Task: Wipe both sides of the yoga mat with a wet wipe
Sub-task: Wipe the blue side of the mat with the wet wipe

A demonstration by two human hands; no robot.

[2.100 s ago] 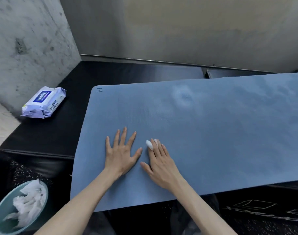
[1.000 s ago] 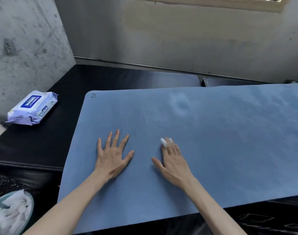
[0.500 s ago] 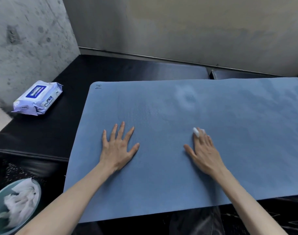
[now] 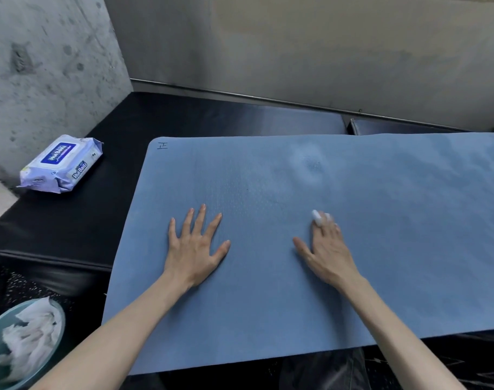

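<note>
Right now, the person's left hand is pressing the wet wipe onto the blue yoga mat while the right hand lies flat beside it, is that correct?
Not quite: the hands are swapped. In the head view the right hand presses the wet wipe under its fingertips onto the blue yoga mat, while the left hand lies flat beside it, fingers spread.

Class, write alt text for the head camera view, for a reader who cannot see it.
Two bare hands lie on a blue yoga mat: the left hand is flat with fingers spread, the right hand presses a white wet wipe under its fingertips. A wipes pack lies on the black platform to the left.
</note>
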